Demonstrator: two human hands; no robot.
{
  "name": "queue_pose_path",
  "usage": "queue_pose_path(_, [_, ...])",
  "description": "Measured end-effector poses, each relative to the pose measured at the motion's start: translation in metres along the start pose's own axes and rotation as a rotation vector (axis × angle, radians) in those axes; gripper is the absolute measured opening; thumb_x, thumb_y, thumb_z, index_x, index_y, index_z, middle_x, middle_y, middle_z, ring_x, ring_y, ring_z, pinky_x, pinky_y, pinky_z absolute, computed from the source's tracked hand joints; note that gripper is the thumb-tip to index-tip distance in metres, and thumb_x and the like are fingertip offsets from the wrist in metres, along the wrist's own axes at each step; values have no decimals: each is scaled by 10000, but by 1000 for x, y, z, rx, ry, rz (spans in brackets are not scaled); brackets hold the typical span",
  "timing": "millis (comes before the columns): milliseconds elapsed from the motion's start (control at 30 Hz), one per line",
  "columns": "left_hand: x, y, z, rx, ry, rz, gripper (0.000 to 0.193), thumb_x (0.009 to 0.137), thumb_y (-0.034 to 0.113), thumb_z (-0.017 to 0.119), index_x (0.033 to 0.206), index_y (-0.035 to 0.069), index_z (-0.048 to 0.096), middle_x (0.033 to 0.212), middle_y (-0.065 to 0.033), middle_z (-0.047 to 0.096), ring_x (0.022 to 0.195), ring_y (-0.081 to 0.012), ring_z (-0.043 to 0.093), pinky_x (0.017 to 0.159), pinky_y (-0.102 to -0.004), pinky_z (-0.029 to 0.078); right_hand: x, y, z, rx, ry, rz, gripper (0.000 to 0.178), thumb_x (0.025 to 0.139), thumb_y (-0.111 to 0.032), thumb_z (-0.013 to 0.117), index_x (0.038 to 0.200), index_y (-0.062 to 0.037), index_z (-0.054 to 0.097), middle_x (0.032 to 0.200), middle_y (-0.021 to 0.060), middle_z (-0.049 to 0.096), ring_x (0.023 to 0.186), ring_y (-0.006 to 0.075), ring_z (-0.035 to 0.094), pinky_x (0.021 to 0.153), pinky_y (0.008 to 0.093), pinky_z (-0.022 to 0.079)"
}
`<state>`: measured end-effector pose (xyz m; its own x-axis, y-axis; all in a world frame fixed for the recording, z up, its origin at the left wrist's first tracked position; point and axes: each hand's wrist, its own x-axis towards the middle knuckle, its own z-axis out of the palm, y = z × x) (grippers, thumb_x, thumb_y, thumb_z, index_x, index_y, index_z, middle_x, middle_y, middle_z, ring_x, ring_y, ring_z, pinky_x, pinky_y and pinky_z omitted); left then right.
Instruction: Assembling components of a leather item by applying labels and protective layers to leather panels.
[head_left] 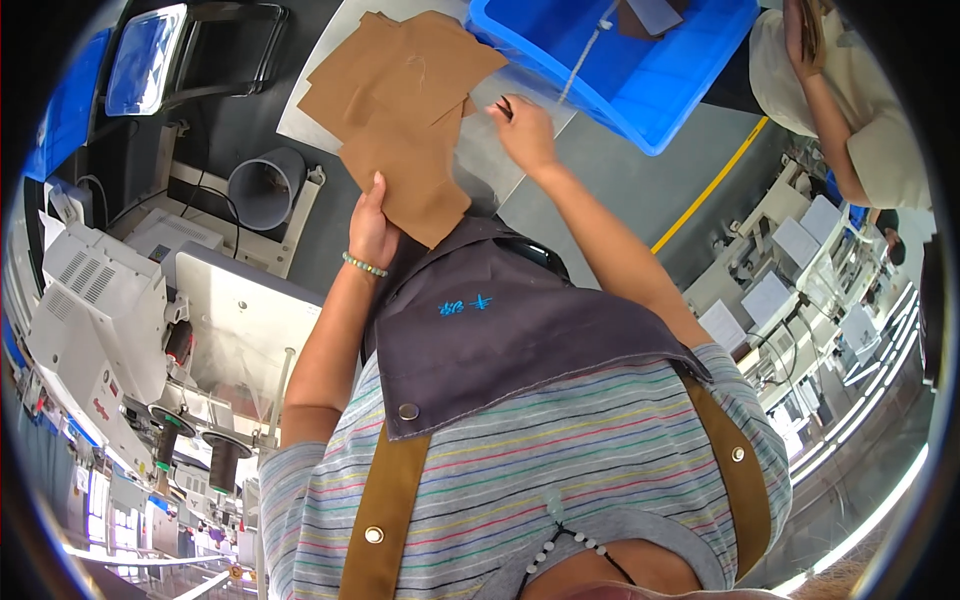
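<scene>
My left hand (372, 230) is closed on the near edge of a brown cut piece (412, 185), thumb on top; whether it is leather or cloth I cannot tell. That piece hangs over the near side of a pale metal table (320, 100), close to my apron. Beyond it lies a loose pile of similar brown pieces (385, 75), overlapping at odd angles. Just right of the pile, my right hand (527, 138) is curled round a small dark tool (505, 108), mostly hidden by the fingers. It does not touch the brown pieces.
A blue plastic bin (640, 100) stands beyond my right hand, a cord across it. Left of me are a grey cylindrical bin (268, 188), a chair (225, 50) and a white sewing machine (95, 310). Another person (850, 110) is at the far right, past a yellow floor line (710, 185).
</scene>
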<state>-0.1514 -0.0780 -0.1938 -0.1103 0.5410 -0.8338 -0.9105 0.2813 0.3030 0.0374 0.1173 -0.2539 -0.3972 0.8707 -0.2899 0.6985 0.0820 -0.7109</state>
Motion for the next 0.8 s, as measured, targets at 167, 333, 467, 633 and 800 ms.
queue_pose_path(167, [7, -17, -43, -3, 170, 33, 438, 1081, 305, 460, 1395, 0, 461, 1407, -107, 548, 1296, -255, 535, 1086, -407, 440, 46, 39, 42, -433, -167, -77, 313, 902, -339, 694, 1003, -42, 707, 847, 174, 704, 828, 392, 671, 737, 485, 520])
queue_pose_path(333, [12, -25, -69, -120, 224, 1, 459, 1073, 316, 482, 1407, 2, 445, 1396, -106, 557, 1271, -257, 558, 1066, -411, 460, 106, -17, 113, -318, -220, -41, 329, 917, -319, 666, 1191, -138, 657, 1001, 134, 725, 948, 341, 688, 828, 465, 539])
queue_pose_path(467, [27, -24, -69, 197, 206, -20, 372, 1060, 268, 495, 1315, 5, 556, 1381, -113, 573, 1259, -267, 567, 1044, -411, 466, 136, -10, 134, -437, -271, -99, 282, 928, -293, 640, 1166, -141, 654, 1005, 111, 730, 964, 322, 690, 836, 469, 531])
queue_pose_path(633, [89, -16, -45, 1430, -152, 775, 270, 961, 177, 573, 1123, -8, 686, 1472, -195, 483, 1323, -386, 481, 1052, -460, 428, 136, 10, 130, -312, -277, -163, 184, 954, -255, 617, 1014, -82, 639, 951, 90, 731, 901, 272, 707, 755, 418, 543])
queue_pose_path(800, [172, 8, -39, 1805, -116, 872, 170, 906, 146, 607, 914, 20, 721, 1638, -101, 290, 1477, -324, 320, 1028, -459, 411, 109, 20, 91, 302, -415, 99, 124, 973, -183, 624, 929, -72, 588, 880, 44, 712, 736, 82, 662, 562, 264, 470])
